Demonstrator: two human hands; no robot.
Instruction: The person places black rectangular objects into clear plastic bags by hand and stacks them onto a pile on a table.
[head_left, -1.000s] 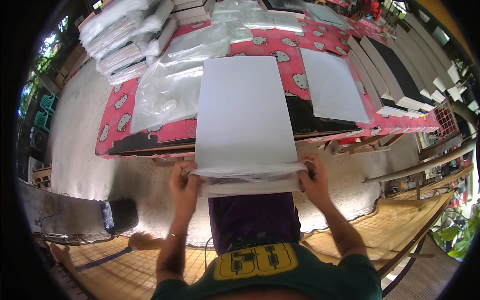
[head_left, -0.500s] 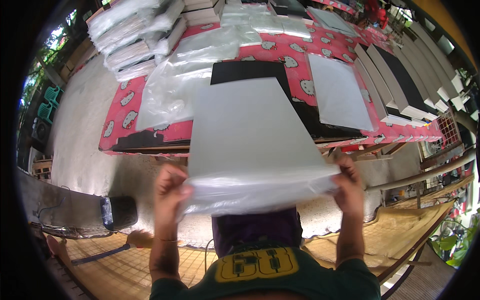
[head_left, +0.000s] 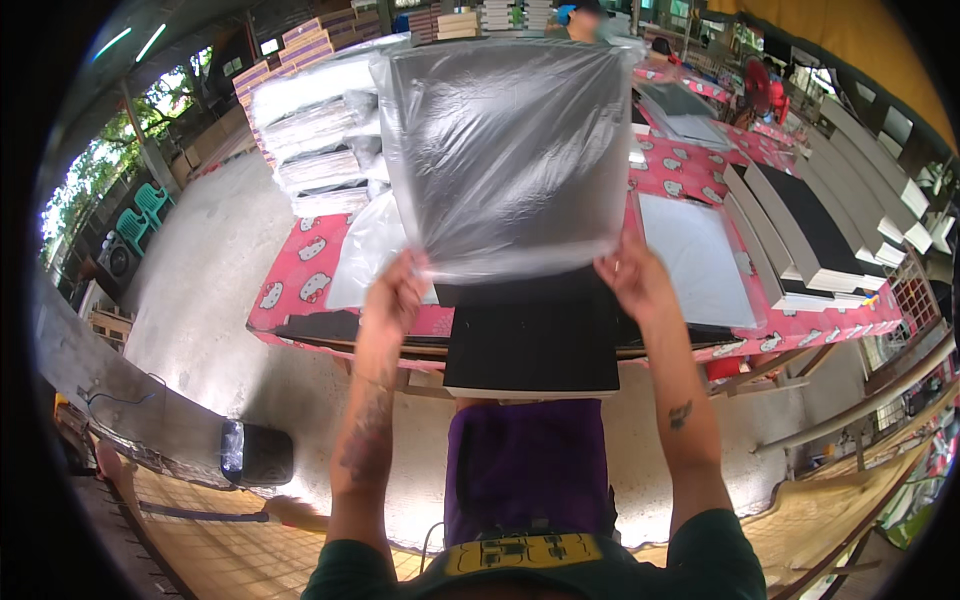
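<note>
In the head view, a plastic-covered panel (head_left: 515, 160), dark grey and rectangular under glossy, creased clear film, is held up tilted in front of the table (head_left: 690, 160). Its near left corner is pinched between the thumb and bent fingers of the left hand (head_left: 398, 290); its near right corner is grasped in the same way by the right hand (head_left: 637, 278), though the exact placing of the fingertips is partly hidden. Loose film is spread past the far corners.

Just nearer than the panel, a thick black-covered block (head_left: 535, 345) is seen lying flat, its near end jutting past the table's near edge. The table is covered with a pink patterned cloth. To the left, flat clear plastic (head_left: 365, 260) is laid out, and farther left a tall pile of plastic-wrapped bundles (head_left: 320, 150) is stacked. To the right, a white sheet in a clear sleeve (head_left: 695, 260) is placed flat, and beyond it thick black and grey blocks (head_left: 800, 215) are lined up in rows.

Purple fabric (head_left: 530, 460) is seen nearest the body. A black bin (head_left: 258, 452) is set on the concrete floor (head_left: 200, 290) at the left.
</note>
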